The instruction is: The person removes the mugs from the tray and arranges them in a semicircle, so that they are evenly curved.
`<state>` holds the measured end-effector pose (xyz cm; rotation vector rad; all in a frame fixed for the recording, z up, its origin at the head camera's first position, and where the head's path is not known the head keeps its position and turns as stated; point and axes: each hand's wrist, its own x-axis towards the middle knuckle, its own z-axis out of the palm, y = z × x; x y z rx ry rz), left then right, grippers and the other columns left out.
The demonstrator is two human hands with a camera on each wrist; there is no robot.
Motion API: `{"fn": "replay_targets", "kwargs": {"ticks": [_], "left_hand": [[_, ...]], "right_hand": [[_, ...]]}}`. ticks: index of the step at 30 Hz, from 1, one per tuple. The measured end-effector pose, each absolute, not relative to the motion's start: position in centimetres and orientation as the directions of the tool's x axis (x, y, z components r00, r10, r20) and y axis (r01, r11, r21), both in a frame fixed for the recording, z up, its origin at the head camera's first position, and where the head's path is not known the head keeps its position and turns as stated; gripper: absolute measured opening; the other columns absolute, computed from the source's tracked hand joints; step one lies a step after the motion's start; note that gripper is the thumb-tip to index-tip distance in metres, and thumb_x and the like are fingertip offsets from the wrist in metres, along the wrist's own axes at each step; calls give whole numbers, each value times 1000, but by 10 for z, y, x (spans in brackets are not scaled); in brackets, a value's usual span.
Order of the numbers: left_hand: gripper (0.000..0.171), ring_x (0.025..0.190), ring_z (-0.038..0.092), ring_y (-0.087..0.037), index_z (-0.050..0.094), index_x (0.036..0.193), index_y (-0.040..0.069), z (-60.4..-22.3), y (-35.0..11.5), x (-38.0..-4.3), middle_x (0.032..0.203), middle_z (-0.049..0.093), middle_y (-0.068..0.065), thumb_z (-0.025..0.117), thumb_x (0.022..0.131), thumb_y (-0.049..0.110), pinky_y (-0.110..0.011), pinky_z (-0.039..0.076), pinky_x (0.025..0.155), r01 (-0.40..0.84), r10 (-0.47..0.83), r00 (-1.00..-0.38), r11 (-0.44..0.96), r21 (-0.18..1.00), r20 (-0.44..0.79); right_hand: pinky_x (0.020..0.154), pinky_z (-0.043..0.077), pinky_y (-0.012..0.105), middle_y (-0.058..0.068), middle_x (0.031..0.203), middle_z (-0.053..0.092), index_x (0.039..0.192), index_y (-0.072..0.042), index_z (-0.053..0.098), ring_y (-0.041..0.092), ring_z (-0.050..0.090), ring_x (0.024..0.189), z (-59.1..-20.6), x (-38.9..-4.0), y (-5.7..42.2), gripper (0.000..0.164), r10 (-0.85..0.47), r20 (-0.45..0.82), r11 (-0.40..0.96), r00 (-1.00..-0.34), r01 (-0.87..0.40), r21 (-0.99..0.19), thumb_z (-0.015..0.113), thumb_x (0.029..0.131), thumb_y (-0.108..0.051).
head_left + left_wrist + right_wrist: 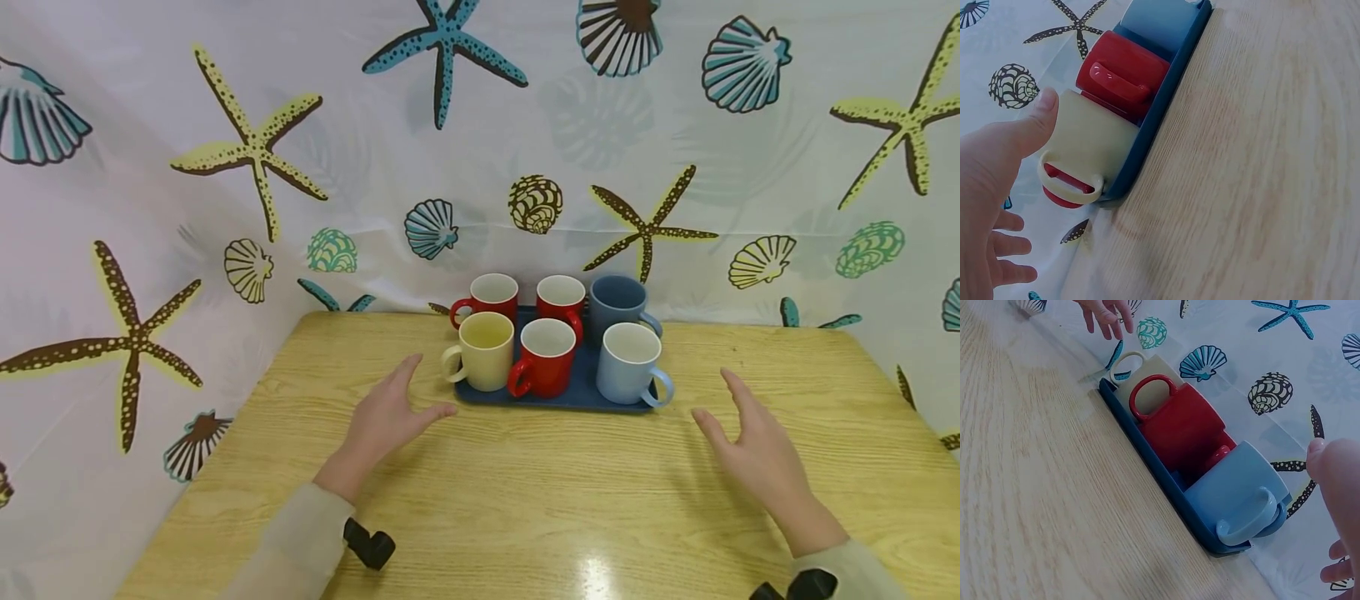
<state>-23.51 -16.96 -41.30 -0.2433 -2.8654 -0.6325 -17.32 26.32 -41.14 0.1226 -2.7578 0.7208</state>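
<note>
A dark blue tray (pixel 585 395) lies near the back of the table, bearing several upright mugs. Its front row holds a cream mug (pixel 486 358), a red mug (pixel 546 367) and a light blue mug (pixel 627 367). Behind them stand two more red mugs and a darker blue mug (pixel 617 302). My left hand (pixel 386 417) is just left of the tray, nearest the cream mug, thumb and fingers spread and touching nothing. To the right of the tray, apart from the light blue mug, my right hand (pixel 761 450) has its thumb and fingers spread, holding nothing.
The wooden table (pixel 525 483) reaches toward me in front of the tray. A white cloth (pixel 360 208) printed with starfish and shells hangs right behind the tray and along the sides. Dark wrist devices (pixel 367 543) sit at both sleeves.
</note>
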Motion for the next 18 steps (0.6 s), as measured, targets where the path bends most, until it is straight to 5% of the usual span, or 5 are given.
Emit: {"fn": "replay_targets", "kwargs": {"ticks": [9,18], "left_hand": [[96,106,46,-30,36,129,17,-428,-171,-252,123,45,-10,48,55,77,-45,40,80,162,61,-974,860,484,216],[99,119,31,-26,35,129,14,-439,-169,-263,132,34,-6,52,53,75,-45,30,91,140,50,-984,804,578,168]], "right_hand": [[71,39,53,21,123,41,137,-20,12,37,44,104,-413,-182,258,66,17,244,811,-970,-129,-571,40,85,-49],[70,44,47,23,112,49,136,-15,14,35,52,94,-416,-189,251,65,4,192,719,-981,-130,-683,41,86,-46]]}}
